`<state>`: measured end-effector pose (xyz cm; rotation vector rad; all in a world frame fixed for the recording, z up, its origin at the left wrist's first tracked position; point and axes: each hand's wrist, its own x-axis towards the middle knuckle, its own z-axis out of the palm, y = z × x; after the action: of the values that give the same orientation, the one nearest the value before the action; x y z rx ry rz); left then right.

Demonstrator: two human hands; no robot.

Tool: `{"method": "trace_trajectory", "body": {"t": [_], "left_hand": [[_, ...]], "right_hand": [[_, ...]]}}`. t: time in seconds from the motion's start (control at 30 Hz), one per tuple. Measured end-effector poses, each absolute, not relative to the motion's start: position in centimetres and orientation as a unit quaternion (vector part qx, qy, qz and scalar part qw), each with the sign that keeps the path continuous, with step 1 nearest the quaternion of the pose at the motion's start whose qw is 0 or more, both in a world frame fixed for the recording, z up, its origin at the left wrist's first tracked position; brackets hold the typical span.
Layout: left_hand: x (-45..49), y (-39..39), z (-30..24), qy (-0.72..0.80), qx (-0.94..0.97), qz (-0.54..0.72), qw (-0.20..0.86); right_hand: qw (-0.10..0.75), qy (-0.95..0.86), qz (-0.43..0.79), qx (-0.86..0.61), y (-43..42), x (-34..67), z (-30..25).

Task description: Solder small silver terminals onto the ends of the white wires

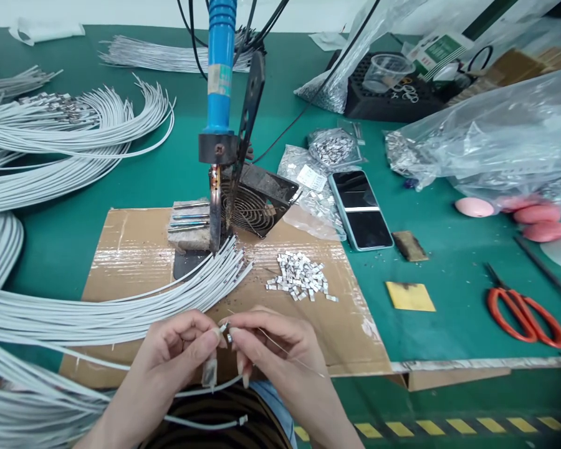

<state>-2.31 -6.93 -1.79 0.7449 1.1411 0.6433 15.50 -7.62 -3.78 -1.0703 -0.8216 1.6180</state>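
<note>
My left hand [184,349] pinches the end of a white cable [222,328] between thumb and forefinger. Facing it, my right hand [278,346] has its fingertips closed on a small metal connector [229,337] that meets the cable end. A thin wire [287,354] runs across the right hand's fingers and trails past the knuckles. Below the left fingertips shows a greyish translucent strip [209,373]; what it is attached to I cannot tell. Just beyond the hands lie a bundle of white cables [177,315] and a pile of small metal connectors [299,275].
A blue-handled soldering iron [221,75] hangs tip down over the cardboard sheet [355,324], near a small fan [257,206]. Rightward lie a phone [361,209], a yellow sponge [410,296] and red-handled scissors [523,312]. Coiled white cables [70,178] fill the left.
</note>
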Motion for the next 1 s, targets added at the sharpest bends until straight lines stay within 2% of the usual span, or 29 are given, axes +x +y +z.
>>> {"method": "trace_trajectory", "body": {"t": [0.33,0.63,0.8,1.0], "left_hand": [[-1.9,-6.9,-0.6,0.544,0.347,0.273,0.713],[-1.6,-7.4,-0.7,0.553,0.396,0.289,0.674],[-1.0,-7.7,0.1,0.594,0.459,0.297,0.59],[-0.6,-8.2,-0.2,0.597,0.578,0.285,0.477]], "right_hand": [[0.485,-0.34,0.662,-0.459,-7.9,15.6,-3.6],[0.458,-0.486,0.565,-0.485,-7.5,16.8,-2.4],[0.436,-0.516,0.555,-0.486,-7.2,17.4,-1.6],[0.448,-0.437,0.6,-0.499,-7.6,17.2,-2.7]]}}
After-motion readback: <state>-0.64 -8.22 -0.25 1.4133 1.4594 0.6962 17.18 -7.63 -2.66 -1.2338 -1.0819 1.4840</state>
